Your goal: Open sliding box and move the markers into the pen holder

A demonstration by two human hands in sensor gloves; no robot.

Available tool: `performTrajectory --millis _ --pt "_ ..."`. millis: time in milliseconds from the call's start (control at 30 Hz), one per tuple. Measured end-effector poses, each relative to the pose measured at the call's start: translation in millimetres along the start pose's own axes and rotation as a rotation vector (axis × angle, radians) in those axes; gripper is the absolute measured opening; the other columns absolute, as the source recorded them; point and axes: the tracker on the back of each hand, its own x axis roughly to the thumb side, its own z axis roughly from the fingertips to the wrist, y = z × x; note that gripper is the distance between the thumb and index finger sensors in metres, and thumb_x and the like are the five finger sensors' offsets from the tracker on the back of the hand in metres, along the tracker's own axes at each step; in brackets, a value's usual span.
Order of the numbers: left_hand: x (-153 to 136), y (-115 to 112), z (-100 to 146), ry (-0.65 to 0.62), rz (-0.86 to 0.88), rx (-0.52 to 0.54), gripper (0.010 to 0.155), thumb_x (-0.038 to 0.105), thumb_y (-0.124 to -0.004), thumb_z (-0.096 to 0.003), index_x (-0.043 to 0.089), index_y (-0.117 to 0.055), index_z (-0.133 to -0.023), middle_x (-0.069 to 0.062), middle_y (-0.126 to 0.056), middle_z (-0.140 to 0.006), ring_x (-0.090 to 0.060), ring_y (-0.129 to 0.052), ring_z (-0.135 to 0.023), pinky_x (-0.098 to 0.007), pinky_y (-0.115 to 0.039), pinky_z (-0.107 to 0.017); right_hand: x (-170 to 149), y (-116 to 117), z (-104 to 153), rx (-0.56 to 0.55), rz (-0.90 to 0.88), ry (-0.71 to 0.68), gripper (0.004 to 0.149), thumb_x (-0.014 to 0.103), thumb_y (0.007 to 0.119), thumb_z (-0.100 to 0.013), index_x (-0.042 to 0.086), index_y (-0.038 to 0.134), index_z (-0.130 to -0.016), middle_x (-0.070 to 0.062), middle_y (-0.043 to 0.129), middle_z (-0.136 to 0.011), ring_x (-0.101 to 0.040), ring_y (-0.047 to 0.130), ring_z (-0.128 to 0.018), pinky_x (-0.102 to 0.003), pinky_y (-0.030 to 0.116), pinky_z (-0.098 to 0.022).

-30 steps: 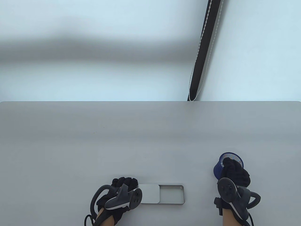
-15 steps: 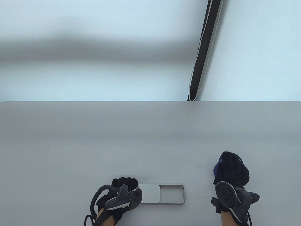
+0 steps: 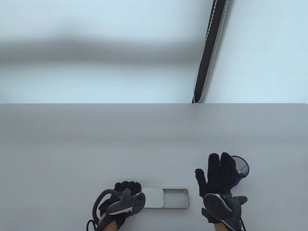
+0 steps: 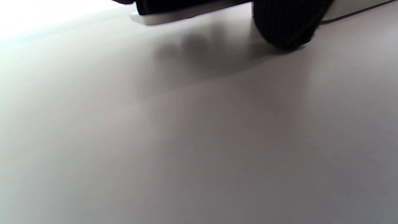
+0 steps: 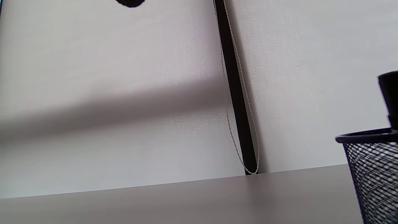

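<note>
Since a moment ago my right hand [image 3: 217,174] has lifted off the pen holder [image 3: 241,166] and spread flat, its grip holding nothing; a marker [image 5: 390,96] stands inside. My left hand [image 3: 125,192] curls on the box lid [image 3: 154,197], steadying the open, seemingly emptied box [image 3: 175,198] on the desk [image 3: 96,149].

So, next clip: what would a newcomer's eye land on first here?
Probably the right hand, fingers spread wide above the table, just left of the blue mesh pen holder. Next, the metal sliding box near the front edge, lid pushed left, its open part showing no markers, with the left hand at its left end.
</note>
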Motion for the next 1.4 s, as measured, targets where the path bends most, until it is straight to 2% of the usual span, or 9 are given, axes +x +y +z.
performTrajectory --millis 233,467,633,733,867,1000,1167,1300,1400 --pt "1 0 0 0.001 -0.003 0.0 0.076 0.06 -0.064 -0.0472 0.027 -0.033 -0.108 -0.001 -0.043 -0.117 -0.025 -0.055 -0.108 -0.043 -0.054 -0.083 6 31 1 0.207 0.006 -0.079 0.074 0.046 0.048 -0.069 -0.001 0.02 -0.117 -0.041 0.011 -0.112 -0.067 0.017 -0.1 -0.076 0.026 -0.068" --pt "1 0 0 -0.001 -0.005 -0.011 0.076 0.06 -0.063 -0.048 0.026 -0.03 -0.108 -0.002 -0.04 -0.118 -0.026 -0.053 -0.109 -0.044 -0.052 -0.084 2 55 3 0.43 -0.011 -0.06 0.075 0.048 0.045 -0.068 0.001 0.016 -0.118 -0.041 0.003 -0.11 -0.066 0.007 -0.099 -0.077 0.019 -0.067" --pt "3 4 2 -0.024 0.011 -0.057 0.083 0.063 -0.063 -0.0468 0.025 -0.026 -0.11 -0.005 -0.035 -0.12 -0.03 -0.047 -0.111 -0.051 -0.046 -0.083 2 56 4 0.45 -0.003 -0.064 0.074 0.049 0.045 -0.068 0.002 0.015 -0.118 -0.041 0.002 -0.11 -0.065 0.005 -0.099 -0.078 0.019 -0.067" --pt "6 14 7 -0.042 0.012 -0.043 0.085 0.064 -0.063 -0.0467 0.025 -0.026 -0.113 -0.008 -0.034 -0.121 -0.034 -0.045 -0.111 -0.055 -0.044 -0.083 3 55 4 0.454 0.007 -0.065 0.074 0.048 0.047 -0.068 0.002 0.017 -0.118 -0.042 0.003 -0.11 -0.066 0.007 -0.099 -0.078 0.019 -0.067" --pt "4 33 22 -0.045 0.059 0.131 0.089 0.064 -0.062 -0.047 0.025 -0.022 -0.116 -0.012 -0.033 -0.123 -0.039 -0.044 -0.112 -0.057 -0.044 -0.082 5 55 5 0.454 0.02 -0.07 0.074 0.048 0.047 -0.068 0.001 0.019 -0.118 -0.041 0.004 -0.111 -0.065 0.008 -0.099 -0.077 0.02 -0.067" --pt "-6 48 37 0.011 0.14 0.238 0.078 0.06 -0.052 -0.0538 0.027 -0.021 -0.117 -0.012 -0.033 -0.126 -0.039 -0.042 -0.114 -0.058 -0.044 -0.082 5 55 5 0.448 0.025 -0.071 0.074 0.048 0.048 -0.068 0.001 0.019 -0.118 -0.041 0.005 -0.111 -0.065 0.009 -0.1 -0.077 0.02 -0.067" --pt "-27 57 56 0.173 0.204 0.472 0.073 0.058 -0.046 -0.0562 0.027 -0.024 -0.118 -0.014 -0.036 -0.126 -0.041 -0.044 -0.114 -0.059 -0.044 -0.081 3 52 4 0.427 0.023 -0.062 0.074 0.047 0.048 -0.068 0.001 0.02 -0.118 -0.041 0.005 -0.111 -0.064 0.009 -0.1 -0.077 0.02 -0.067" --pt "-44 56 66 0.311 0.238 0.562 0.076 0.062 -0.042 -0.0557 0.026 -0.019 -0.119 -0.016 -0.032 -0.127 -0.043 -0.039 -0.114 -0.061 -0.039 -0.081 0 49 3 0.404 0.03 -0.057 0.074 0.047 0.049 -0.068 0.001 0.021 -0.118 -0.04 0.006 -0.111 -0.064 0.009 -0.1 -0.077 0.02 -0.067" --pt "-53 50 65 0.386 0.26 0.549 0.08 0.065 -0.036 -0.0546 0.023 -0.017 -0.12 -0.019 -0.032 -0.127 -0.046 -0.04 -0.113 -0.062 -0.039 -0.08 -1 49 3 0.394 0.032 -0.056 0.074 0.047 0.049 -0.068 0.001 0.021 -0.118 -0.04 0.007 -0.111 -0.064 0.01 -0.1 -0.077 0.02 -0.067"
